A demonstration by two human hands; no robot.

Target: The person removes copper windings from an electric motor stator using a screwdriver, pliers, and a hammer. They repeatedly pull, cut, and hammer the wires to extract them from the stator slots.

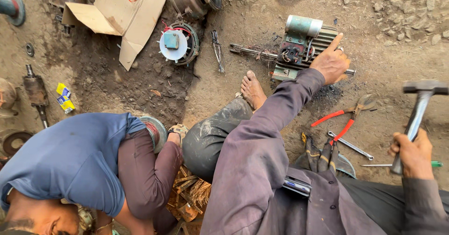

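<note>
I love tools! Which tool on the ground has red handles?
The pliers, lying on the dirt beside the bare metal spanner. The hammer has a grey handle and is off the ground, held in the right hand.

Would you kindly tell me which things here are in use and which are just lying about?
In use:
- left hand on the green motor
- right hand gripping the hammer

Lying about:
- red-handled pliers
- spanner
- cardboard
- screwdriver
</note>
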